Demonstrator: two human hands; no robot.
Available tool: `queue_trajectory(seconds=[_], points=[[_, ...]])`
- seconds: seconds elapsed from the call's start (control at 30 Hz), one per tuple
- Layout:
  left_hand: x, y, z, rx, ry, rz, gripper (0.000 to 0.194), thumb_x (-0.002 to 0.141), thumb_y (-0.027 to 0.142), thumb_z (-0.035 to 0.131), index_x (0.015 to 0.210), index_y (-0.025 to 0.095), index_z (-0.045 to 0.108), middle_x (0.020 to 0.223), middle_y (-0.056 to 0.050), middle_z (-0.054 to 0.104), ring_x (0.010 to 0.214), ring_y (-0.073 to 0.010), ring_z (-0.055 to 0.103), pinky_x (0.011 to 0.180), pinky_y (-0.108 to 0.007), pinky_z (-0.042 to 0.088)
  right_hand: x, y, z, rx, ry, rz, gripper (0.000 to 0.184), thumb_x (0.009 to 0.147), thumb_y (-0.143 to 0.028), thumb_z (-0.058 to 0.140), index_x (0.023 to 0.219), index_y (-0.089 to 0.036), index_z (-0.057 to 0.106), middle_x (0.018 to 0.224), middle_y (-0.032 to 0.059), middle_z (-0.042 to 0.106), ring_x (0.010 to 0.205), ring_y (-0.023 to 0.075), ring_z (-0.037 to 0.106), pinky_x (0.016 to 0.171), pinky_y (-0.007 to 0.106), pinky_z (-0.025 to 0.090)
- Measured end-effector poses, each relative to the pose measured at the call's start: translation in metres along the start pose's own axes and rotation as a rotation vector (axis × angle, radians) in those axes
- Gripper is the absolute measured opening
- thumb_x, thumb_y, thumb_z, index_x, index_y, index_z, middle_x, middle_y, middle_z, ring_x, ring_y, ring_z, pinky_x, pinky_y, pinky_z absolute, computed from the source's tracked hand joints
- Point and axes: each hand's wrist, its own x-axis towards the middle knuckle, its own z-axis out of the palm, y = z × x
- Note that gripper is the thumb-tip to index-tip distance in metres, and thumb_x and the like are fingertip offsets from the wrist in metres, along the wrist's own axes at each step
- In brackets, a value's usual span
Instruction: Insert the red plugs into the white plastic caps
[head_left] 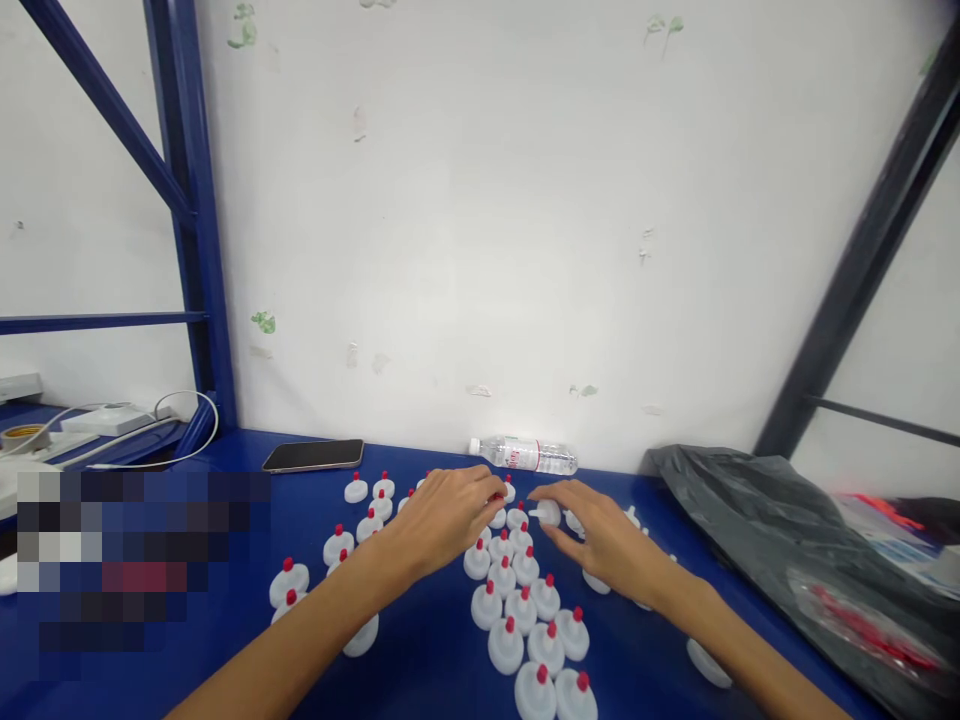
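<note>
My left hand [456, 508] is closed, its fingertips pinched at the red tip of a white cap [497, 519] among the others; the fingers partly hide the tip. My right hand [592, 520] curves its thumb and fingers around a white cap with a bare nozzle [549, 512], tilted so that the nozzle points left. Below and between my hands stand several white caps with red tips [520, 606], packed in rows. More red-tipped caps [338, 546] spread to the left, partly behind my left forearm. White caps without red tips [598, 581] lie around and behind my right hand.
A clear plastic bottle [525, 454] lies along the wall. At the back left is a phone [313, 456]. A dark grey plastic bag [750, 530] with a packet of red pieces [870, 620] covers the right side. Cables and white devices [112, 419] sit far left.
</note>
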Motion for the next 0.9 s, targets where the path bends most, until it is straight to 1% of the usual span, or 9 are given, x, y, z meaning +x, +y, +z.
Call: queue_trajectory(seconds=[0.1,0.17,0.27,0.43,0.57,0.67,0.77,0.83,0.9], points=[[0.000,0.001,0.006,0.008,0.029,0.057,0.027,0.105,0.028,0.042,0.113,0.023,0.068,0.101,-0.002,0.072,0.084,-0.0160,0.069,0.066,-0.025,0.043,-0.002,-0.008,0.003,-0.010,0.028,-0.025,0.030,0.102,-0.034,0.048,0.130,-0.028,0.055,0.119,0.0060,0.066,0.106,0.0218,0.065,0.092,0.041,0.053],[0.000,0.001,0.009,0.021,0.033,0.065,0.026,0.105,0.027,0.043,0.112,0.023,0.068,0.099,-0.001,0.071,0.080,-0.0151,0.068,0.062,-0.024,0.041,-0.003,-0.013,0.005,0.004,0.039,-0.058,0.029,0.102,-0.033,0.049,0.130,-0.027,0.053,0.121,0.0061,0.066,0.107,0.0211,0.065,0.094,0.040,0.053],[0.000,0.001,0.013,0.024,0.033,0.081,0.025,0.104,0.027,0.044,0.110,0.022,0.068,0.099,0.000,0.071,0.079,-0.0148,0.068,0.061,-0.024,0.040,-0.005,-0.017,0.006,0.041,0.062,-0.101,0.033,0.100,-0.030,0.053,0.132,-0.027,0.050,0.126,0.0065,0.065,0.114,0.0210,0.064,0.097,0.039,0.052],[-0.001,0.004,0.017,0.010,0.039,0.146,0.024,0.104,0.024,0.045,0.110,0.021,0.068,0.102,-0.001,0.071,0.084,-0.0155,0.070,0.063,-0.024,0.042,-0.007,-0.017,0.010,0.064,0.096,-0.121,0.037,0.097,-0.028,0.058,0.133,-0.027,0.047,0.122,0.0046,0.068,0.110,0.0194,0.067,0.094,0.035,0.055],[-0.001,0.005,0.018,0.001,0.117,0.116,0.021,0.103,0.029,0.050,0.114,0.022,0.066,0.099,0.000,0.071,0.081,-0.0159,0.070,0.059,-0.025,0.040,-0.007,-0.010,0.014,0.017,0.212,-0.205,0.039,0.098,-0.028,0.059,0.135,-0.027,0.046,0.121,0.0048,0.069,0.107,0.0191,0.068,0.092,0.036,0.057],[0.000,0.004,0.019,0.090,0.152,0.122,0.023,0.103,0.032,0.047,0.109,0.020,0.065,0.093,-0.001,0.070,0.074,-0.0163,0.068,0.053,-0.026,0.034,-0.006,-0.007,0.015,0.029,0.307,-0.246,0.040,0.098,-0.027,0.061,0.135,-0.027,0.047,0.119,0.0054,0.069,0.106,0.0187,0.068,0.091,0.035,0.057],[-0.001,0.002,0.021,0.177,0.190,0.191,0.026,0.105,0.027,0.041,0.100,0.018,0.065,0.086,-0.001,0.066,0.066,-0.0155,0.063,0.049,-0.027,0.026,-0.006,-0.011,0.015,0.049,0.372,-0.296,0.038,0.097,-0.023,0.061,0.133,-0.027,0.048,0.123,0.0059,0.068,0.112,0.0189,0.066,0.095,0.034,0.056],[-0.002,0.003,0.021,0.175,0.247,0.228,0.024,0.104,0.021,0.042,0.099,0.017,0.065,0.082,-0.001,0.064,0.064,-0.0149,0.060,0.048,-0.028,0.023,-0.007,-0.016,0.015,0.064,0.393,-0.307,0.034,0.098,-0.020,0.059,0.129,-0.027,0.048,0.125,0.0060,0.068,0.115,0.0189,0.064,0.096,0.034,0.056],[-0.003,0.004,0.020,0.131,0.296,0.246,0.023,0.101,0.015,0.043,0.098,0.016,0.066,0.079,0.000,0.062,0.061,-0.0139,0.056,0.048,-0.028,0.023,-0.007,-0.021,0.016,0.080,0.416,-0.297,0.030,0.099,-0.017,0.057,0.126,-0.026,0.049,0.125,0.0068,0.068,0.117,0.0190,0.063,0.096,0.034,0.056]])
